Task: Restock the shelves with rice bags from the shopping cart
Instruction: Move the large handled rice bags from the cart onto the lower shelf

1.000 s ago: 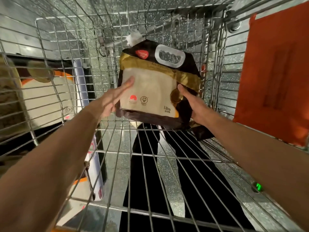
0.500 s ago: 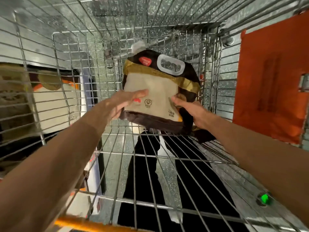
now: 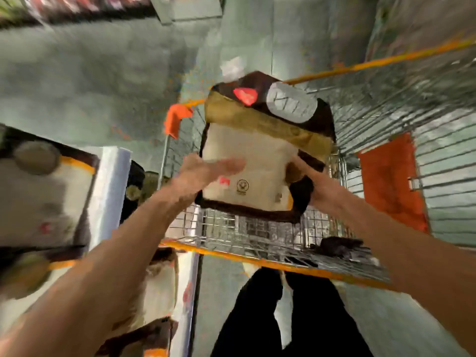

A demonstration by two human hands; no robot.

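Everything's pretty blurry here. On the left there's a shelf with a shiny front edge, and more bags of the same sort sit on it, right next to the left arm. The shopping cart is in the middle and to the right, with an orange rim, an orange corner bumper on the far left corner and an orange flap hanging on its right side. Black trouser legs are just near of the cart.

The cart basket itself has only some dark thing in the near right corner, and I can't tell what it is.

The rice bag is up in the air over the near left part of the cart, tilted, handle end far. The left hand lies flat with straight fingers on its front. The right hand grips the near right corner.
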